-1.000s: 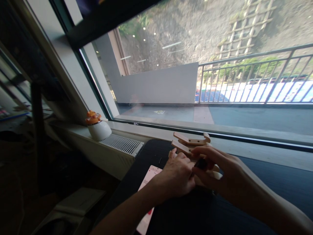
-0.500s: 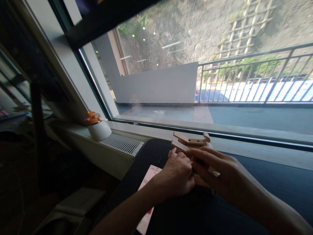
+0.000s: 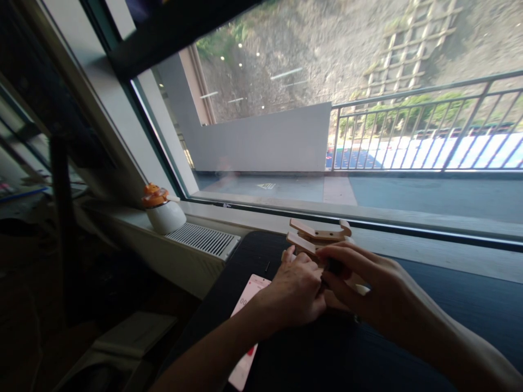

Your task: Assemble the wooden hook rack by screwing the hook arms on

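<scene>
Big window (image 3: 265,139) glass stands past the black tabletop (image 3: 253,251). At four o'clock, the right hand (image 3: 373,277) has its grip pinched on a dark tool (image 3: 335,265). Its fingers have just curled back, so the tool shows again; maybe it is being twisted. At five o'clock, the left hand (image 3: 298,286) bends over pale wood (image 3: 335,302); I can't tell its grip. Wooden hooks (image 3: 324,236) sit at twelve o'clock from both hands.
</scene>
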### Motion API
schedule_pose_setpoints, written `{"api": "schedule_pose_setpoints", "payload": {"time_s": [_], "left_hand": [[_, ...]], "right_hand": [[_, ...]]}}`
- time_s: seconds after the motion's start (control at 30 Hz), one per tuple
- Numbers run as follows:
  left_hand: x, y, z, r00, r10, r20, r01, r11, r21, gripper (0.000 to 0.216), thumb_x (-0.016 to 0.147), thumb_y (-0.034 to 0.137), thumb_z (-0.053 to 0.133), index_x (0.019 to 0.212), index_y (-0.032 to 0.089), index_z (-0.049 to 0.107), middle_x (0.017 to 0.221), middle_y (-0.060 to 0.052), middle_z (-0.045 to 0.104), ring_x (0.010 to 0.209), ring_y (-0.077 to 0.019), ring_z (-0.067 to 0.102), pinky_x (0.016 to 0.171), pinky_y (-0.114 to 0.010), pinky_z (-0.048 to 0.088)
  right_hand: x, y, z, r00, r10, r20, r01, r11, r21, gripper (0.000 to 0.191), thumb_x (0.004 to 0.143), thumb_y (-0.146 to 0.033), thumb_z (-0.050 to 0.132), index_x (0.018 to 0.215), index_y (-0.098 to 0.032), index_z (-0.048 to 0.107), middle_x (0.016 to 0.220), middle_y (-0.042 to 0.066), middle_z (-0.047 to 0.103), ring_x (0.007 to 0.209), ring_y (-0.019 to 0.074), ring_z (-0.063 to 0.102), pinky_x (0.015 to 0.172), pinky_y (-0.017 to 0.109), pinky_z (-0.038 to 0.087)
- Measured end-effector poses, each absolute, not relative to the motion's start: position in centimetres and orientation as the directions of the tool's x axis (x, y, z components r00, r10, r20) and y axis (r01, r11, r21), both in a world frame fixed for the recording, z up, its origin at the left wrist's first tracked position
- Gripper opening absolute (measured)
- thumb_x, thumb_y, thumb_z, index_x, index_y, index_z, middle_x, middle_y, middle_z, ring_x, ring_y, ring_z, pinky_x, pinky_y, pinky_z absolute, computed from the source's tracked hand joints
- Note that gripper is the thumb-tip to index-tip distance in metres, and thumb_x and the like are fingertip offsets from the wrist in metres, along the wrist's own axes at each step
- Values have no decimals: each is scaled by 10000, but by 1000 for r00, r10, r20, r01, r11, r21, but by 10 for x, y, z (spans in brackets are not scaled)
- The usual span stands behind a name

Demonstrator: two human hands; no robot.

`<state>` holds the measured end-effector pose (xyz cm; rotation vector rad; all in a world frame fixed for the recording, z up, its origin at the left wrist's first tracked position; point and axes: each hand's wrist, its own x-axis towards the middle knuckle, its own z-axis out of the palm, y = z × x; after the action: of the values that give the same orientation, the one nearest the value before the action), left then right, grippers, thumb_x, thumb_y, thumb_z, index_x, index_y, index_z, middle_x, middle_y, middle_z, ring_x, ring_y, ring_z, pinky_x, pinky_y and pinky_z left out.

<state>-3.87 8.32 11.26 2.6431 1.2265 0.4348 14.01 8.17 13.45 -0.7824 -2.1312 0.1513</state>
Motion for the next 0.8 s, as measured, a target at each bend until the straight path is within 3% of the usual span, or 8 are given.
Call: {"api": "schedule_pose_setpoints", "payload": {"time_s": [0.27,0.47,0.67,0.8], "left_hand": [[-38,83,112,609,774,176,709,-630,317,352,876,218,572,1222,206,636,1374,-113,606,1314,-312,512,1201,-656,178],[-38,83,114,597,782,181,721,-621,306,298,870,234,586,1158,211,661,1346,-115,611,1301,-316,515,1189,-654,217],[-38,83,114,595,783,178,728,-620,294,315,860,218,590,1165,199,667,1260,-111,648,1214,-306,570,1189,-651,230],[-39,83,112,593,779,204,725,-627,286,311,862,225,592,1162,192,669,1280,-118,636,1250,-305,550,1193,-651,219]], "right_hand": [[140,82,134,-476,561,678,467,814,-346,312,954,-202,571,1241,-280,668,1123,67,778,940,218,759,812,308,603],[144,83,134,-489,565,665,488,809,-329,411,949,-196,548,1345,-273,623,1182,85,766,977,230,758,805,312,606],[143,83,134,-429,624,653,539,757,-370,280,907,-217,605,1175,-254,679,958,48,802,681,187,748,614,271,585],[145,80,137,-472,564,678,498,805,-323,320,914,-190,571,1212,-257,666,1137,84,775,843,204,763,685,271,591]]}}
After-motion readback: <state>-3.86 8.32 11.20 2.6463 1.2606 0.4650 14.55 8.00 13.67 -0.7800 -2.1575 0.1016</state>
